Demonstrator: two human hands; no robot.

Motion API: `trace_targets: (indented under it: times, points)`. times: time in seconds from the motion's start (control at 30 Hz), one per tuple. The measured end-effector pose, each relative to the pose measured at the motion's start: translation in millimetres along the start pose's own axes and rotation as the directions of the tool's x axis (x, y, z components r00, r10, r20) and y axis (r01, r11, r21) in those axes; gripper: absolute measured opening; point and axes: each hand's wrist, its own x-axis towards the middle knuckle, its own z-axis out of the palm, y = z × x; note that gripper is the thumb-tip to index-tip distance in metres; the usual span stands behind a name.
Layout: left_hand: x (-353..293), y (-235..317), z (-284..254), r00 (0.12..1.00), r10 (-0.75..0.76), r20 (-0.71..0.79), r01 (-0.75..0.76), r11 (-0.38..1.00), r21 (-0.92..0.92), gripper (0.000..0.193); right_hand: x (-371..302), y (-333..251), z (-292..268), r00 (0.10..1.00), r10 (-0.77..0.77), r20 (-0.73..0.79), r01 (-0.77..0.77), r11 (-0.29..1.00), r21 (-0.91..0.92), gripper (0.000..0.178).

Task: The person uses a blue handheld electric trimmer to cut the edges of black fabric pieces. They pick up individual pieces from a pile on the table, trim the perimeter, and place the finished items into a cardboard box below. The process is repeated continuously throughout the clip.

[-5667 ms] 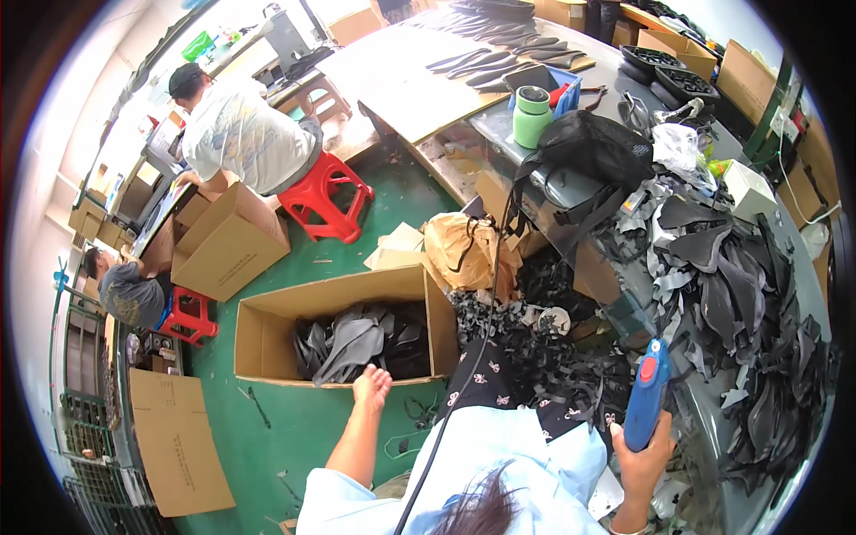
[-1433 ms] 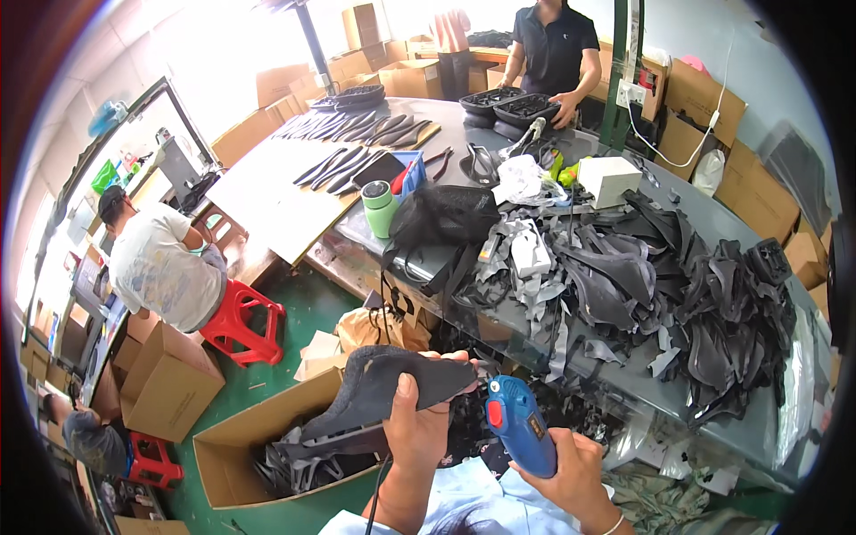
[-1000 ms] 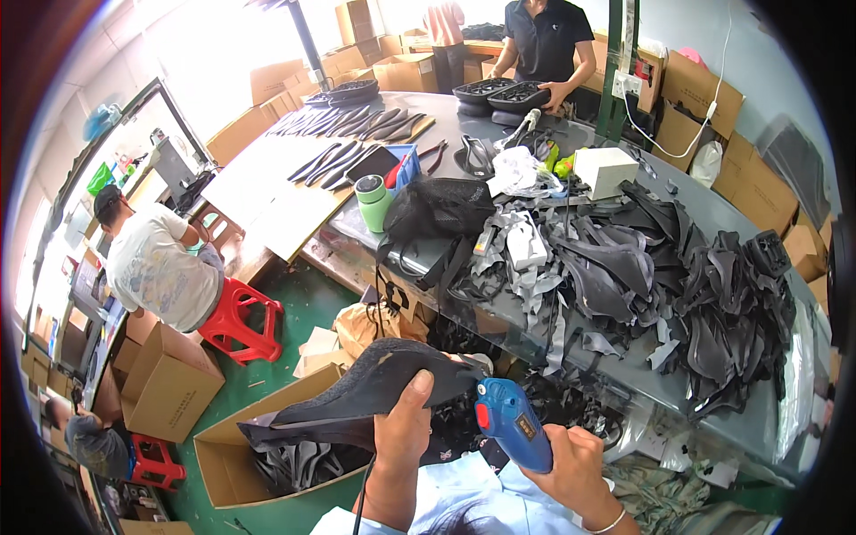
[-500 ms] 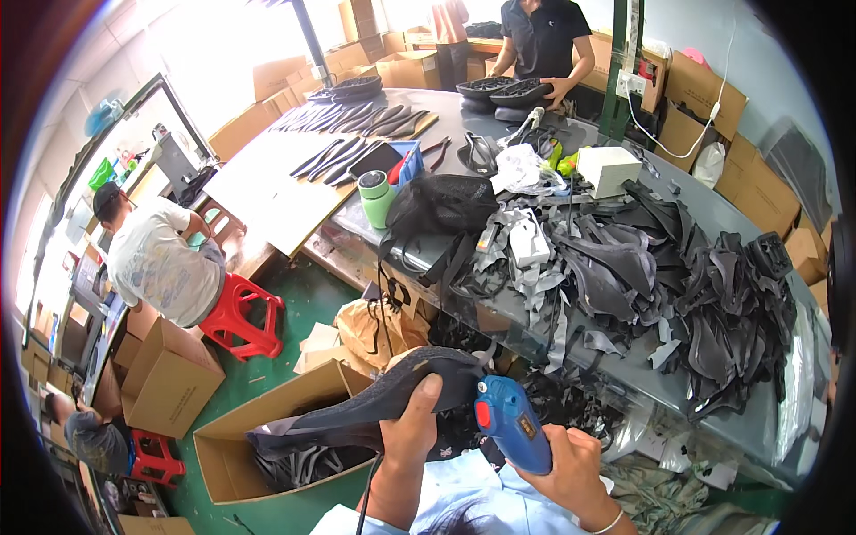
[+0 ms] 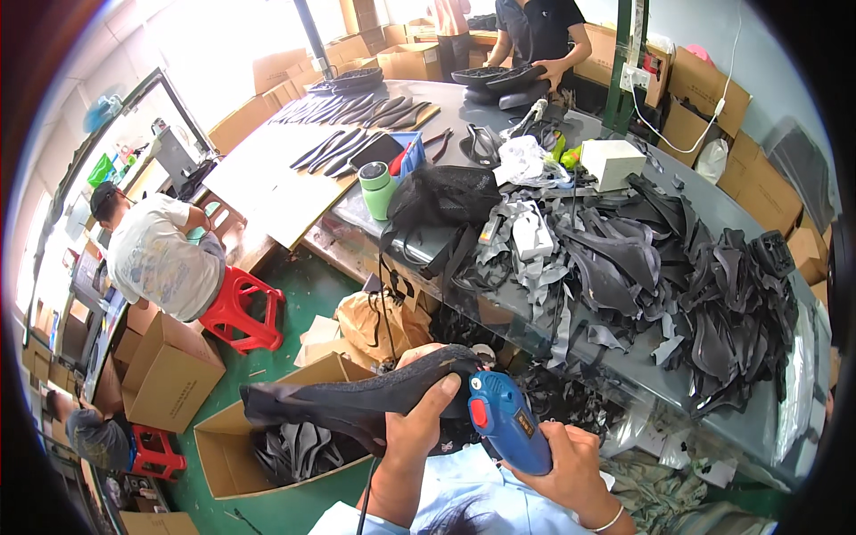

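The black piece (image 5: 334, 410) has tipped outer end up; left hand (image 5: 417, 426) clamps it, right hand (image 5: 571, 468) wraps the blue tool (image 5: 510, 421). A slipping grip could jab the nearby left thumb (image 5: 439, 399).

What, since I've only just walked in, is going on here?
The left hand holds a dark, curved piece. The right hand grips a blue tool with its front at the piece's right end; whether they touch is hard to tell. An open cardboard box holds more dark pieces, and a heap of dark pieces and scraps lies on the gray table. Beyond it, a person in a dark top handles black parts.
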Motion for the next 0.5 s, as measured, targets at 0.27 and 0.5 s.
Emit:
trace_targets:
  times: [0.27,0.5]
  points:
    - [14.1,32.0,-3.6,0.968,-0.175,0.181,0.095,0.920,0.379,0.028,-2.2,7.7,-4.8,0.998,-0.062,0.024,0.064,0.991,-0.119,0.045]
    - [29.7,28.0,-12.1,0.888,-0.121,0.444,-0.212,0.748,0.629,0.028,-3.4,12.1,-4.1,0.995,-0.087,0.056,0.092,0.992,-0.091,0.043]
